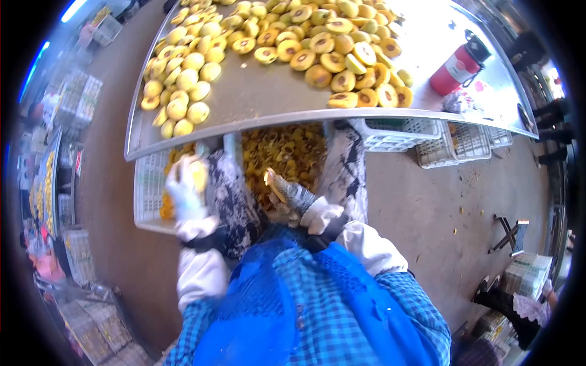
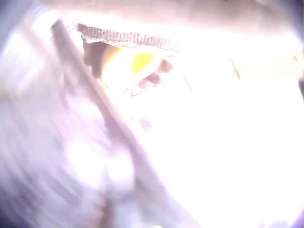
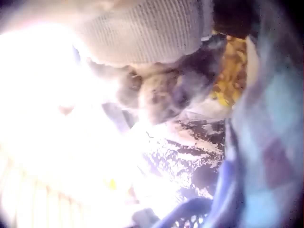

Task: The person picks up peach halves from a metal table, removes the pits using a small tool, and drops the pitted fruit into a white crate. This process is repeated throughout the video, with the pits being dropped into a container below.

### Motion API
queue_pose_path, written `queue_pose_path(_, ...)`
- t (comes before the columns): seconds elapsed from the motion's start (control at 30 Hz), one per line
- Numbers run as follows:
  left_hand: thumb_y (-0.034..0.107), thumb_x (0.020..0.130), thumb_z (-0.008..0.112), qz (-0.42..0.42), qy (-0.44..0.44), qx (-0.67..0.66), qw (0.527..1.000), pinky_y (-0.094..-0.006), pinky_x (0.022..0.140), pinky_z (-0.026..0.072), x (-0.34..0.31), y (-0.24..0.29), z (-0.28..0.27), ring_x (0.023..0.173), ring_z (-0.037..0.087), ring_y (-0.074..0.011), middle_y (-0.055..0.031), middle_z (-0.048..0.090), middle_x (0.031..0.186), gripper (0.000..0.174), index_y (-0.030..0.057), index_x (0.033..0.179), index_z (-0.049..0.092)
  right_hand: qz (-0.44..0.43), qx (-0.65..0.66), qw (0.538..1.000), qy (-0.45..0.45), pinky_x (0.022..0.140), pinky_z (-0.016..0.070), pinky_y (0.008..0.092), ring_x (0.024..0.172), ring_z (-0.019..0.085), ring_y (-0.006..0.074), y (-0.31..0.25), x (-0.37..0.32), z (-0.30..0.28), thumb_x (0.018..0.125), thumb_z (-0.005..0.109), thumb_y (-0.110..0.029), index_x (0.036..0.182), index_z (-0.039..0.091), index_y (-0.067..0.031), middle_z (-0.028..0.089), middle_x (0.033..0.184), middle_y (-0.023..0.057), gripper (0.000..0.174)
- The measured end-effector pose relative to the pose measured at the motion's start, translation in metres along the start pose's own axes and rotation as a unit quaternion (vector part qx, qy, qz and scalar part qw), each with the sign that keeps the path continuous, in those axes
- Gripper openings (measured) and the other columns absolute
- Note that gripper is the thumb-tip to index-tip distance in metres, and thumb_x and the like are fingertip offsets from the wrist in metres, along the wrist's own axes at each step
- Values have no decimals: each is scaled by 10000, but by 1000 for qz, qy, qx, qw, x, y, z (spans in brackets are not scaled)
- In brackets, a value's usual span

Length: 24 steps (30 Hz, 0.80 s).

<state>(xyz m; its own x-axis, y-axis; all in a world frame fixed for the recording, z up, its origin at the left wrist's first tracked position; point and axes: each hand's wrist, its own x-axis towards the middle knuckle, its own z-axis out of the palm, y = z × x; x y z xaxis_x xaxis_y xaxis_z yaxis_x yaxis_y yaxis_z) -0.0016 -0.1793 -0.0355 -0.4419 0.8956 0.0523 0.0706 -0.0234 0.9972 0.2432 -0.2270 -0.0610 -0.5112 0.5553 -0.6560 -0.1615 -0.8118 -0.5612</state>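
My left hand (image 1: 185, 186), in a pale glove and blurred, grips a yellow peach (image 1: 199, 175) above the white crate (image 1: 149, 201) beside my left leg. The left wrist view is largely washed out, with the yellow peach (image 2: 135, 64) showing below the ribbed cuff. In front of my lap, my right hand (image 1: 294, 196) wears a dirty grey glove. Its fingers curl round a slim tool (image 1: 276, 188) with a bright tip; what kind of tool I cannot tell. The right wrist view shows the curled gloved fingers (image 3: 159, 97), partly lost in glare.
Many peaches, whole and halved (image 1: 332, 61), lie on the metal table (image 1: 262, 91). A red flask (image 1: 455, 70) stands at its right. Between my knees is a container of yellow-brown scraps (image 1: 287, 146). White crates (image 1: 436, 152) sit under the table; a folding stool (image 1: 516, 236) stands right.
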Motion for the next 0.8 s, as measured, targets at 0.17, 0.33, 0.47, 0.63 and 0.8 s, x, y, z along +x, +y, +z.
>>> queue_pose_path(0.17,214,800,654,362,-40,427,827,-401,807,461,39,55,56,897,565,-328,-187,575,959,356,24,1085,556,-5,-65,998,11,394,408,356,405,473,157,33,29,-21,842,406,-626,884,570,-93,513,551,32,559)
queue_pose_path(0.33,497,833,528,159,-387,501,758,-372,869,441,26,94,249,987,578,-289,-172,612,1031,558,14,1113,547,-73,-53,995,-44,437,426,265,641,563,149,38,48,-47,874,468,-530,1269,437,-78,601,960,121,601)
queue_pose_path(0.47,573,794,538,191,-498,477,698,-372,935,396,37,13,310,1100,505,-331,-204,538,1175,683,7,1175,498,-136,-50,988,-53,457,422,268,611,540,151,46,57,-56,886,472,-491,1185,499,-68,606,916,99,518)
queue_pose_path(0.63,448,659,761,20,-449,389,804,-349,884,425,35,6,318,1067,522,-304,-234,526,1139,822,-60,1184,384,-189,-131,970,-75,510,425,288,625,512,154,40,69,-51,901,474,-442,1074,541,-48,577,828,65,435)
queue_pose_path(0.8,250,728,730,-73,-398,127,906,-377,694,498,29,5,299,879,589,-286,-163,557,1028,547,36,1127,423,-291,-242,925,-27,564,428,308,639,484,156,45,68,-51,916,477,-393,963,583,-28,547,739,31,383)
